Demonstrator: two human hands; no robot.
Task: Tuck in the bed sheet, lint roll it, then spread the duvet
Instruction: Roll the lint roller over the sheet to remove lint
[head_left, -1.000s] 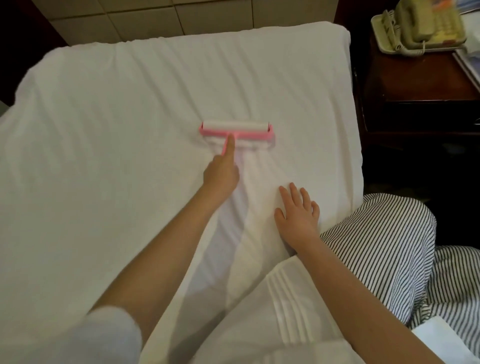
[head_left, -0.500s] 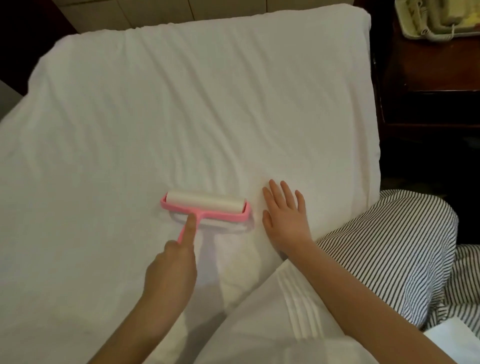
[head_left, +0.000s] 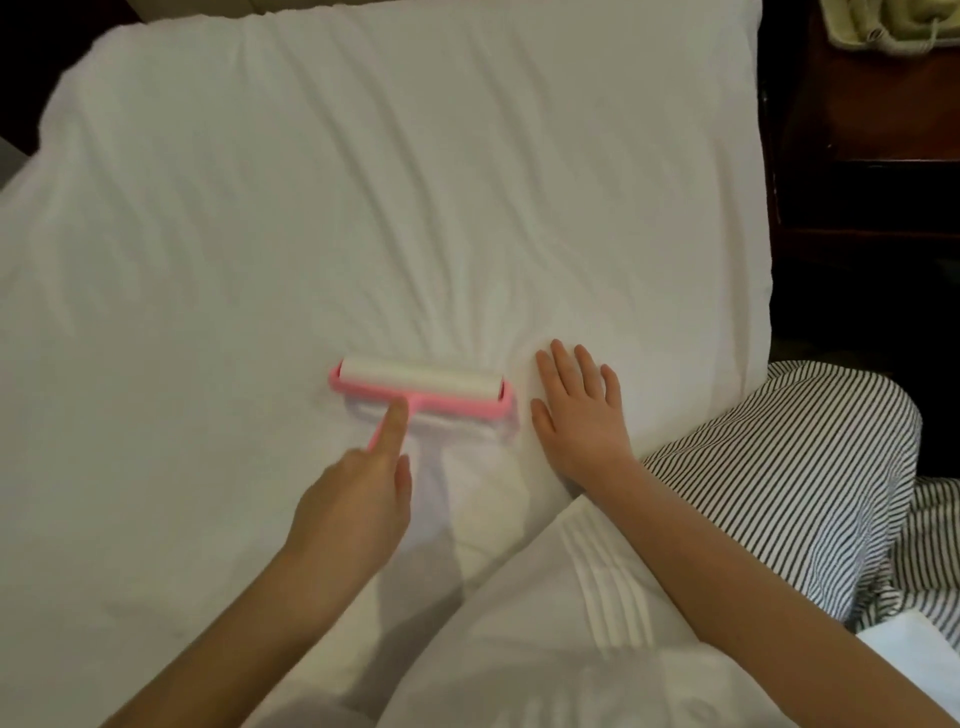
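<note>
Sheet: roller pulled back beside right hand.

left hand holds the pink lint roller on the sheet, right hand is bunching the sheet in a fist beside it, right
No fist: the head view shows the right hand lying flat, fingers straight, on the sheet beside the pink lint roller. The left hand does hold it.

Roller on sheet, left hand on its near end, right hand flat on sheet just right of it, nightstand far right.
</note>
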